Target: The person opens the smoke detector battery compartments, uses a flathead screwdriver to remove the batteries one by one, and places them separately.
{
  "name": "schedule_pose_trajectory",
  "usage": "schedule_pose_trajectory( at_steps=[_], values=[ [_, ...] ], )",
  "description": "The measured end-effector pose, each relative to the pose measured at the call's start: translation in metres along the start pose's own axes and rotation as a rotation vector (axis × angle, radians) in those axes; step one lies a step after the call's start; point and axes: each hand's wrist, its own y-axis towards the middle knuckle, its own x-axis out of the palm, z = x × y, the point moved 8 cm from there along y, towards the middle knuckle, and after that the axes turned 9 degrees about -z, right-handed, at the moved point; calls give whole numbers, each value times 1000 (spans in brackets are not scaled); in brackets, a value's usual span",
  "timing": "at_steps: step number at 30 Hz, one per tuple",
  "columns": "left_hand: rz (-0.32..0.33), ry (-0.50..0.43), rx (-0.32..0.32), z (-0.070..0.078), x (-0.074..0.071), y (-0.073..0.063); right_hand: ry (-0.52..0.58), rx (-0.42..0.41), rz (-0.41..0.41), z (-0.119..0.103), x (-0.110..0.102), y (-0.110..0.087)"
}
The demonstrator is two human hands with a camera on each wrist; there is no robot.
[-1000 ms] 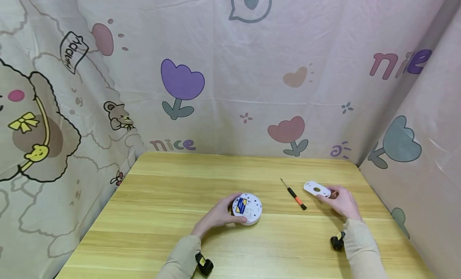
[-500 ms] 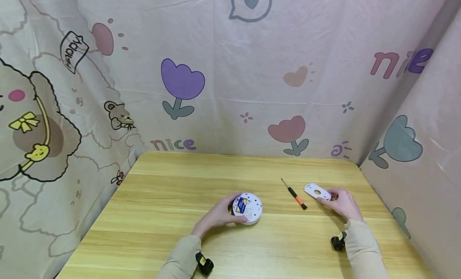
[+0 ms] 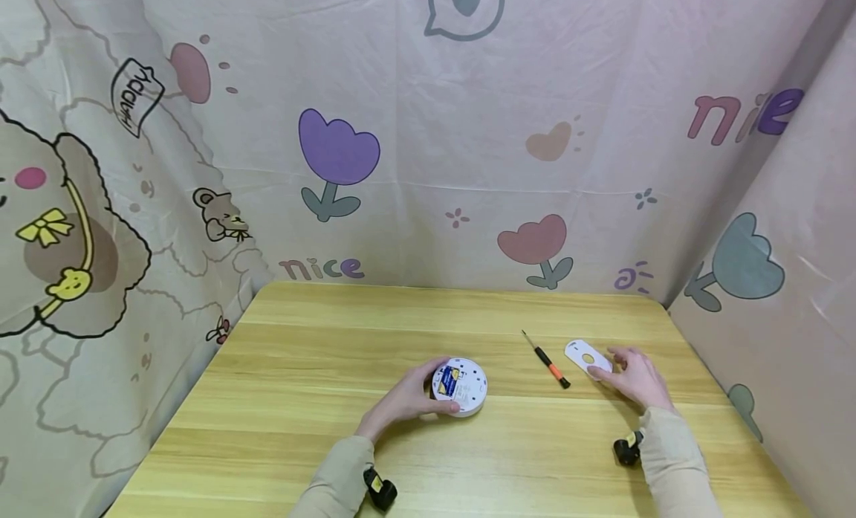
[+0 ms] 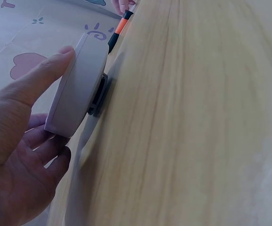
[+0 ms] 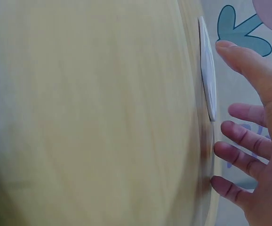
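Head view: lower centre, left hand [image 3: 404,399] is gripping white disc [image 3: 466,389] by its rim, apparently leaving the printed face uncovered. Lower right, screwdriver [image 3: 548,363] and white plate [image 3: 579,352] are lying flat; just beside the plate, right hand [image 3: 638,382] is holding nothing, its fingers [image 5: 243,158] standing apart.

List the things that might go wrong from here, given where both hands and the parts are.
1. The round white device is held at its edge by the left hand, so it might slip or tilt.
2. The screwdriver lies loose between the device and the white plate; a hand crossing there could knock it.
3. The thin plate lies flat beside the open right hand, so it may slide if brushed.
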Motion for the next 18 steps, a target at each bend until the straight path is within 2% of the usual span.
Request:
schedule_pose_trajectory(
  at_steps=[8,18],
  values=[
    [0,0,1,0,0,0,37,-9,26,-7,-1,-2],
    [1,-2,-10,0,0,0,48,-56,108,-21,-1,-3]
  ],
)
